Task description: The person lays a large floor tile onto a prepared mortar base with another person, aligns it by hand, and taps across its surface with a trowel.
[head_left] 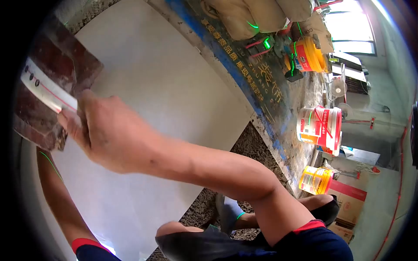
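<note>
My right hand [111, 135], slightly blurred, is closed around the end of a white curved strip [50, 93] with a red line and several dark oval marks. The strip lies across a reddish-brown, stained flat plate [82, 56]; whether the two are joined I cannot tell. My left forearm [61, 200] reaches up to the plate's lower edge, and the left hand is hidden behind it. Below my right hand and arm spreads a large pale slab [170, 87] on the floor.
Rough dark mortar [257, 143] borders the slab. A printed blue-edged sheet [235, 52] lies alongside. Beyond it stand sacks [248, 17], a yellow bucket [309, 54], a red-white bucket [320, 128], a smaller yellow bucket [315, 179] and cardboard boxes [348, 202]. Green laser light shows on several surfaces.
</note>
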Demonstrator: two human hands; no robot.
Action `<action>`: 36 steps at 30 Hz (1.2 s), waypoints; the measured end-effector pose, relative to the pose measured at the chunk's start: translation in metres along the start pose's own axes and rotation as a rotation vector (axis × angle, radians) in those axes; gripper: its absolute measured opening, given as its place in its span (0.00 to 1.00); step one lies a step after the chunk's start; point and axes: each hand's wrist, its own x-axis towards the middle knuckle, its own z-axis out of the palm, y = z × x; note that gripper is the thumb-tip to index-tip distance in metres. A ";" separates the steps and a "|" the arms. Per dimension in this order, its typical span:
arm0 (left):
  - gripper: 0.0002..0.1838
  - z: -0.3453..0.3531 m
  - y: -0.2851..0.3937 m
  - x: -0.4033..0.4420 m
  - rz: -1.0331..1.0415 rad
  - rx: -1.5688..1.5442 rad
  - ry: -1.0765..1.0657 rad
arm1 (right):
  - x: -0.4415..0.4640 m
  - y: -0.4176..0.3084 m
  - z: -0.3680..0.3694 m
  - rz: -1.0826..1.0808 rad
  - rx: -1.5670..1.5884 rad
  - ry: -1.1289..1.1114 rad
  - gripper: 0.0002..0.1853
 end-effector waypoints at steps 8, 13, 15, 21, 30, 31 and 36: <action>0.39 0.003 0.003 -0.006 -0.035 0.095 -0.045 | -0.107 0.123 -0.010 0.627 -0.222 -0.148 0.33; 0.37 0.012 -0.002 -0.018 0.101 -0.011 -0.025 | -0.104 0.126 -0.004 0.641 -0.220 -0.141 0.32; 0.37 0.023 -0.019 -0.025 0.139 0.265 0.019 | -0.101 0.124 -0.001 0.637 -0.195 -0.124 0.32; 0.28 -0.056 0.024 -0.132 0.159 0.050 0.141 | -0.100 0.122 -0.003 0.537 -0.208 -0.082 0.32; 0.32 -0.149 0.108 -0.329 0.048 0.064 0.193 | -0.093 0.132 0.010 0.454 -0.042 0.037 0.27; 0.33 -0.145 0.112 -0.350 -0.011 0.078 0.143 | -0.090 0.133 0.014 0.399 -0.033 0.080 0.26; 0.36 -0.185 0.149 -0.388 -0.178 -0.030 -0.138 | -0.071 0.109 0.023 0.402 -0.103 -0.073 0.22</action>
